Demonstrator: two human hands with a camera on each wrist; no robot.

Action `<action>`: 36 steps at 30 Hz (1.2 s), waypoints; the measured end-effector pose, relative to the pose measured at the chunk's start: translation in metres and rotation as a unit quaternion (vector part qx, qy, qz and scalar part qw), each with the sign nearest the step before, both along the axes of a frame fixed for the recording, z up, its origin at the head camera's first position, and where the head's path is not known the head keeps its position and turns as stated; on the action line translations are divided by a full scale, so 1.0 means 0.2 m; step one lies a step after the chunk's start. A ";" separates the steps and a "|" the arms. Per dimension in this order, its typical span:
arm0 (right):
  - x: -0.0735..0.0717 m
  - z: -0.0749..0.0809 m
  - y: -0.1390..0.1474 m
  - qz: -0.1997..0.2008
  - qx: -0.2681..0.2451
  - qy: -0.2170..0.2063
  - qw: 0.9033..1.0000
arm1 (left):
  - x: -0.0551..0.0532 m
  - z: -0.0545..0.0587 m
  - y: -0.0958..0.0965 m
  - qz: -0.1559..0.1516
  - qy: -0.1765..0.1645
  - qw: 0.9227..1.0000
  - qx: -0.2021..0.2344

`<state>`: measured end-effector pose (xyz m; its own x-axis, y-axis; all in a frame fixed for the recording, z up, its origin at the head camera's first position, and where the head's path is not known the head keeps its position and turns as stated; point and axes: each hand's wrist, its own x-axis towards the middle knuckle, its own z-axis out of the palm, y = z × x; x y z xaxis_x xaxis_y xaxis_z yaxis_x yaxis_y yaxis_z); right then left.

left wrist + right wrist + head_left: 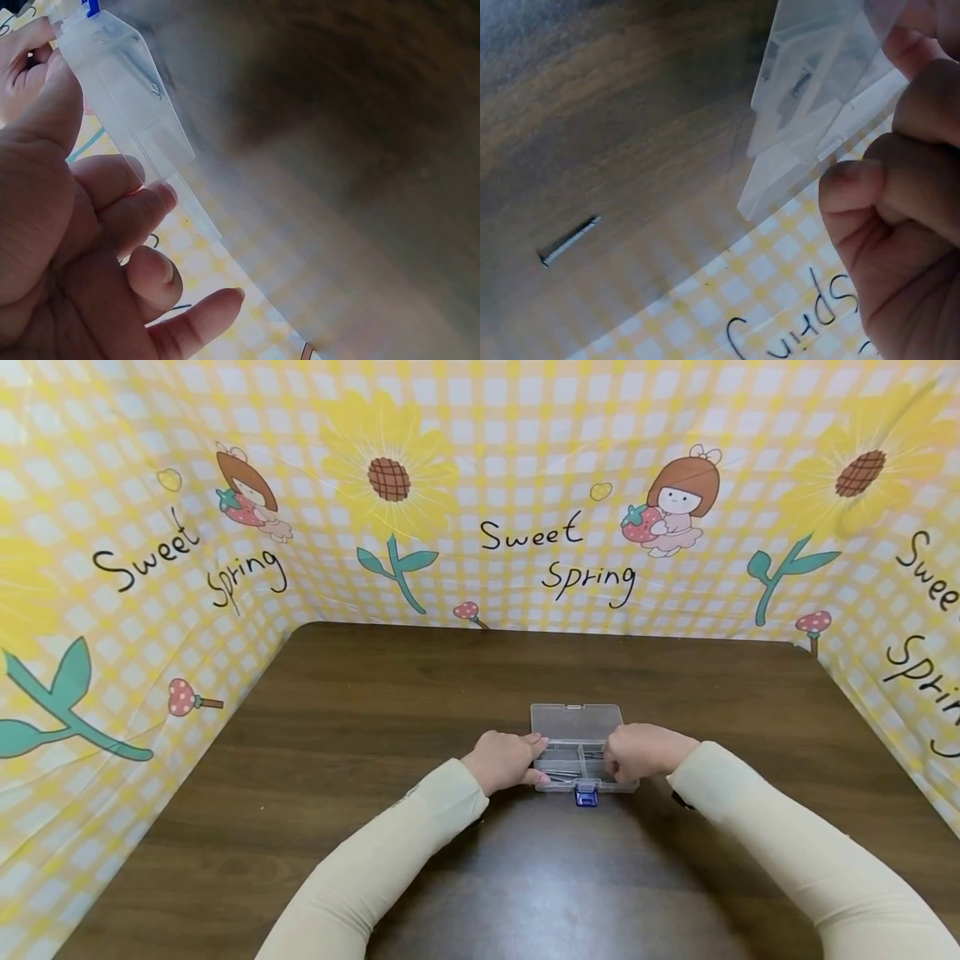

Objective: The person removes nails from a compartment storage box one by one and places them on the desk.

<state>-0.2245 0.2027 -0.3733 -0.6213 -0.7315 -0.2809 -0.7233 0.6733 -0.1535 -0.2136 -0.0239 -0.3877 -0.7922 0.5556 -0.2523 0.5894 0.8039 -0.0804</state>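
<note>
Compartment box (pixel 557 788): one, clear plastic, on the wood-grain table (pixel 420 685), toward 4 o'clock from the middle of the head view.
Lid (pixel 576 724): one, clear, folded back at the box's 12 o'clock.
Latch (pixel 587 797): one, blue, at the box's 6 o'clock.
Compartments (pixel 557 754): at least four show; the hand at 3 o'clock covers others or parts of them.
Slim metal pieces (pixel 561 774): several at the box's 8 o'clock, more at its 1 o'clock; too small to count.
Loose screw (pixel 570 241): one, flat on the table, apart from the box, toward 8 o'clock in the right wrist view.
Left hand (pixel 504 762): at the box's 9 o'clock, half spread; thumb and nearest fingers grip that end, the outer two fingers free of it.
Right hand (pixel 643 750): at the box's 3 o'clock, fingers curled, fingertips down at the compartments; whether they pinch anything cannot be told.
Sleeves (pixel 420 814): two, pale, from 7 and 5 o'clock.
Checked cloth (pixel 495 427): yellow and white, behind the table's 12 o'clock edge, with two printed girls holding strawberries.
</note>
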 end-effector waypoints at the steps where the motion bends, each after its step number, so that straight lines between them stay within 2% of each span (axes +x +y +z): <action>1: 0.00 0.00 0.01 0.000 -0.008 -0.009 1.000 | 0.00 0.00 0.00 0.000 0.001 1.000 0.001; 5: -0.01 0.01 0.04 0.012 -0.051 -0.013 0.999 | 0.00 0.00 0.00 -0.001 0.003 1.000 0.000; 10: 0.01 0.00 0.08 -0.022 -0.082 0.009 0.996 | 0.00 0.01 0.00 0.000 0.003 1.000 -0.011; 13: 0.02 -0.01 0.11 -0.027 -0.097 0.033 0.994 | 0.00 0.02 0.00 0.000 0.001 1.000 -0.013; 21: 0.05 -0.03 0.16 -0.004 -0.149 0.116 0.982 | -0.01 0.02 0.00 0.003 -0.011 1.000 -0.005; 31: 0.07 -0.05 0.23 -0.006 -0.164 0.169 0.972 | -0.01 0.01 0.00 0.003 -0.011 1.000 0.000; 36: 0.09 -0.04 0.28 -0.025 -0.160 0.178 0.971 | -0.01 0.01 0.00 0.003 -0.016 1.000 0.005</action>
